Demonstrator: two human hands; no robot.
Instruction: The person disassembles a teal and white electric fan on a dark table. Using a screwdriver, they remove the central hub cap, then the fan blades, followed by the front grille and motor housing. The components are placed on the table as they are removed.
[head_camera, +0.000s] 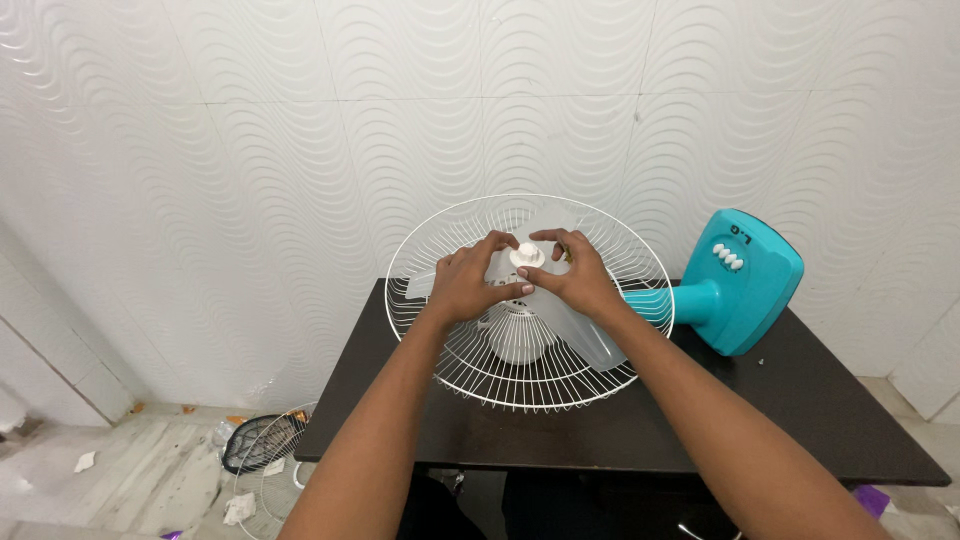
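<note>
Nearby, teal fan base (745, 280) lies beside wire guard (450, 350).

A dark, near-black rectangular table (640, 430) stands against the white wavy-tiled wall. On it lies a table fan on its back: the white wire rear guard (440, 340) with translucent blades sits toward the left and middle, and the turquoise base (745, 285) rests tilted at the right, touching the tabletop
</note>
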